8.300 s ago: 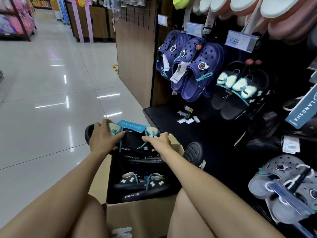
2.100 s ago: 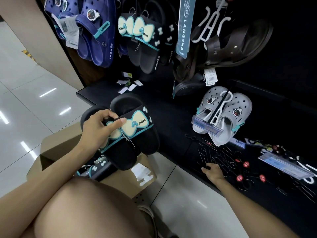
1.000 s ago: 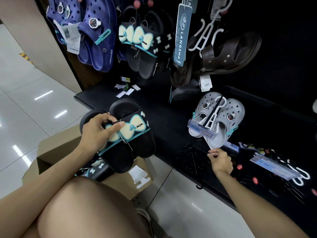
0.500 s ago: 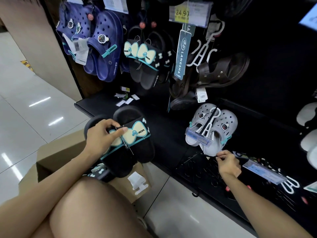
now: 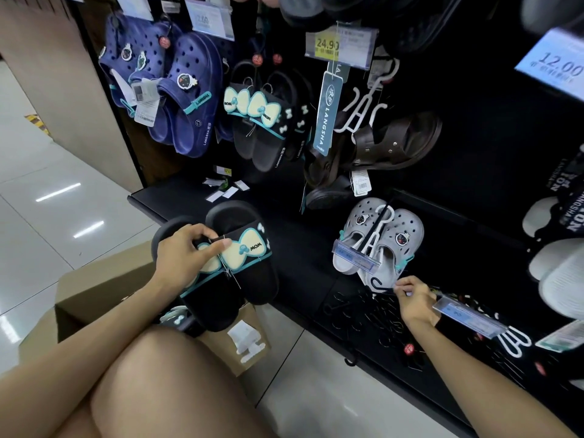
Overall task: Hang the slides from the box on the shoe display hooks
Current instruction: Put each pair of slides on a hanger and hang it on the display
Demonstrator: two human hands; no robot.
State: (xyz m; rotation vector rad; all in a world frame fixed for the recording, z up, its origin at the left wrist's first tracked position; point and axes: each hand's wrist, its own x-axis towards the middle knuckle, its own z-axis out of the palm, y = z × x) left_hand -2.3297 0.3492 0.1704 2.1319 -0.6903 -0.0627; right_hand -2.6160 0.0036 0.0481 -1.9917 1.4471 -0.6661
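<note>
Slides (image 5: 234, 273) in left hand (image 5: 183, 257) grip, above box (image 5: 94, 295)

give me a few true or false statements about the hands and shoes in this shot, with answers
1. The left hand grips a pair of black bow slides. True.
2. The right hand rests on the cardboard box. False: it pinches a black hook over the low shelf.
3. The grey clogs lie on the shelf. True.
4. The navy clogs sit in the box. False: they hang on the display.
</note>
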